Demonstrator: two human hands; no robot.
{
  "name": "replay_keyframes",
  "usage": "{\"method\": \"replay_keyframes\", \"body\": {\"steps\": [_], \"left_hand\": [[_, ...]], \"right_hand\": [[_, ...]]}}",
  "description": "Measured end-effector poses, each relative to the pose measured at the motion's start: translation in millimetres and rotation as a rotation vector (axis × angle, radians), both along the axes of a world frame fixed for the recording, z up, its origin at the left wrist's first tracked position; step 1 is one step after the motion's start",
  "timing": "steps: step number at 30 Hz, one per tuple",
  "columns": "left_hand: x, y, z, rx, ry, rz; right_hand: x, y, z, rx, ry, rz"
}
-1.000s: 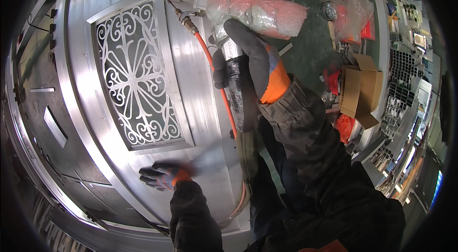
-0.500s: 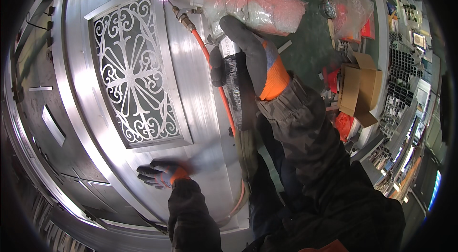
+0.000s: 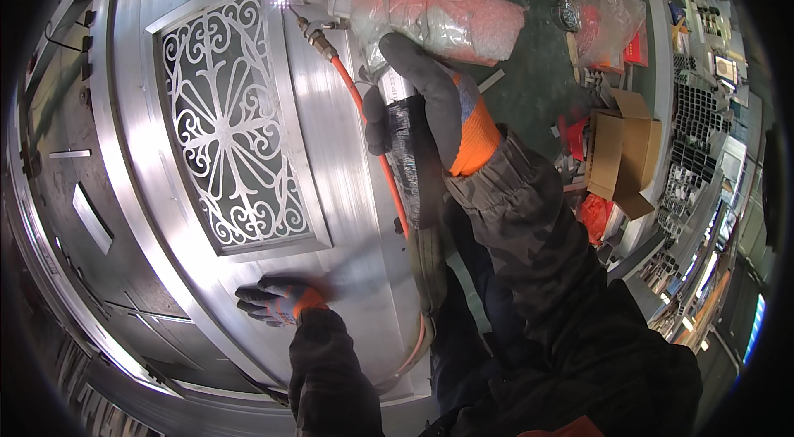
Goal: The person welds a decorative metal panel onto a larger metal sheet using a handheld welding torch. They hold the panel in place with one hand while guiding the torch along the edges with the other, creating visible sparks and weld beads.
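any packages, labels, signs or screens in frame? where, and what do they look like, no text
Open brown cardboard box: on the floor right of the silvery metal door panel, flaps up.
Clear crumpled plastic bag with red contents: upper right, by the shelving.
Bubble-wrap sleeve, pinkish: around the handheld tool that the right hand grips.
Blue glowing screen: far right edge, narrow sliver.

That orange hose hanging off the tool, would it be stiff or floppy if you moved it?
Probably floppy: the orange hose curves loosely from the wrapped tool down across the metal door panel. It likely drags rather than rolls, lying flat there. It looks light, trailing behind the right hand.
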State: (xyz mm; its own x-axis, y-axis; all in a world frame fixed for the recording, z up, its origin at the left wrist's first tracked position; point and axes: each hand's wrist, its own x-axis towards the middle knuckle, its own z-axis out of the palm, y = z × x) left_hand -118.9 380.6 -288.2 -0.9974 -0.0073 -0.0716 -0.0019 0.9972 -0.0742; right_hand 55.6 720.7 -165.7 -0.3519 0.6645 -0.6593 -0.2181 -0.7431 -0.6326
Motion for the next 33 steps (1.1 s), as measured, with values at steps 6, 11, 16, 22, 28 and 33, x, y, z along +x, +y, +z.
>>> {"method": "replay_keyframes", "body": {"steps": [6,11,16,22,28,33], "left_hand": [[-1.1,-2.1,-2.8,-0.02,0.015,-0.02],[1.0,1.3,-1.3,-0.033,0.008,-0.033],[1.5,3.0,-1.7,-0.024,0.02,-0.032],[1.0,0.7,-1.9,0.027,-0.01,0.012],[-2.7,-5.5,-6.5,-0.031,0.003,-0.033],[-0.4,-3.4,-6.8,0.006,0.008,-0.015]], "right_hand": [[1.0,-3.3,2.3,-0.017,0.015,-0.002],[6.0,-6.4,-1.3,-0.008,0.027,0.016],[6.5,-10.0,-0.8,-0.009,0.057,-0.003],[11.6,-14.8,-6.3,-0.033,0.063,0.023],[11.7,-18.5,-4.1,-0.032,0.053,0.019],[13.0,-23.3,-4.3,-0.054,0.064,-0.011]]}}
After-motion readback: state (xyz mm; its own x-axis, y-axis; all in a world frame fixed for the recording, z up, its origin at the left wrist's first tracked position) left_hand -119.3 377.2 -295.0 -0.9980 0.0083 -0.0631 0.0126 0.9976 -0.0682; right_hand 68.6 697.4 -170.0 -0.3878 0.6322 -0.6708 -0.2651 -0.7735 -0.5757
